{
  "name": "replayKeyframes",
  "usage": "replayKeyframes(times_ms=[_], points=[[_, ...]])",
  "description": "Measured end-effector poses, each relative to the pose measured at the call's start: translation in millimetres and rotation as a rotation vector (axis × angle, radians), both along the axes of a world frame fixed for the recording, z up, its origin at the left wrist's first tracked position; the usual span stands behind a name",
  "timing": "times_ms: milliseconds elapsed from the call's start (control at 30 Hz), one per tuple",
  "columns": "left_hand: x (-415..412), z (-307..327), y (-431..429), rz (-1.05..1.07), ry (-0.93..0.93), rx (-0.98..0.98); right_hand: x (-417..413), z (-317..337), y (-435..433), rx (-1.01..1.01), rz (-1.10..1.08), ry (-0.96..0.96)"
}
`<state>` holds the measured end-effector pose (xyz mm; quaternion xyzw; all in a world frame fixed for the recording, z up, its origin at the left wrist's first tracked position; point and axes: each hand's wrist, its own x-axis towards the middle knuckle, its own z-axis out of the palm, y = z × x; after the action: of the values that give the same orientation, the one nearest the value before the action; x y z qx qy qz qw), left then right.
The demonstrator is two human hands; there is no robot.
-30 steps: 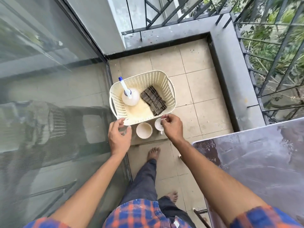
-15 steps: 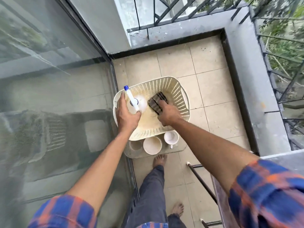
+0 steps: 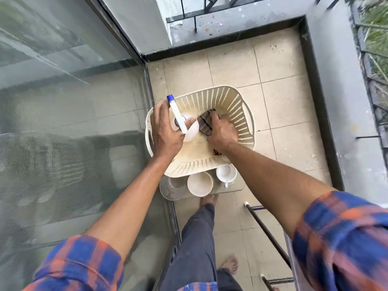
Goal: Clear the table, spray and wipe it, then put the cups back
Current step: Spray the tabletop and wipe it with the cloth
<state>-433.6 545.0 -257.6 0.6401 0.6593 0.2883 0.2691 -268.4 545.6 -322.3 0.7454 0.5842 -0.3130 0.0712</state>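
The left hand (image 3: 165, 131) is curled round the neck of the white spray bottle (image 3: 190, 134) - its blue-tipped nozzle sticks up between thumb and fingers. The right hand (image 3: 221, 134) has its fingers bent down over the dark striped cloth (image 3: 206, 122), gripping it; whether the cloth is off the bottom cannot be told. Bottle and cloth are both inside the cream slotted basket (image 3: 238, 114), the bottle at its left side, the cloth at its middle.

Just in front of the basket, touching or nearly touching its near wall, three cups stand in a row - a clear ribbed one (image 3: 172, 189), a white one (image 3: 200, 183) and a white handled mug (image 3: 226, 174). Basket and cups share a low beige stand (image 3: 238, 189).

Round the basket lies a pale tiled balcony floor (image 3: 283, 106). Left of it runs a glass door (image 3: 73, 127); beyond and right of it, a grey ledge with a black railing (image 3: 374, 85). Nearer than the basket, dark metal bars (image 3: 266, 227) and a bare foot (image 3: 207, 200) show.
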Motion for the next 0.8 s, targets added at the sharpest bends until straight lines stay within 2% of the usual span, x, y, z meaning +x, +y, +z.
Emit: replayKeyframes(times_ms=[67,167,333,433,533,633,800], points=[[-0.4,8.2,2.4,-0.018,-0.041,-0.015,5.9,3.6,8.5,-0.056,-0.16,0.167],[-0.7,31.6,4.6,-0.025,-0.141,-0.01,9.1,21.5,14.9,-0.106,-0.451,0.55],[12.3,87.2,10.9,-0.022,-0.247,0.055,13.9,82.2,6.5,-0.113,-0.611,0.855],[26.6,124.3,14.3,-0.029,-0.372,0.058,32.2,132.7,-21.6,0.029,-0.739,0.987],[39.4,152.1,11.8,-0.15,-0.43,-0.008,65.5,172.9,-73.1,0.167,-0.806,1.043],[54.2,167.2,-7.7,-0.295,-0.446,-0.176,105.8,201.2,-138.6,0.32,-0.945,1.002],[91.4,187.8,-71.2,-0.396,-0.582,-0.541,172.0,229.1,-251.2,0.621,-1.175,0.802]])
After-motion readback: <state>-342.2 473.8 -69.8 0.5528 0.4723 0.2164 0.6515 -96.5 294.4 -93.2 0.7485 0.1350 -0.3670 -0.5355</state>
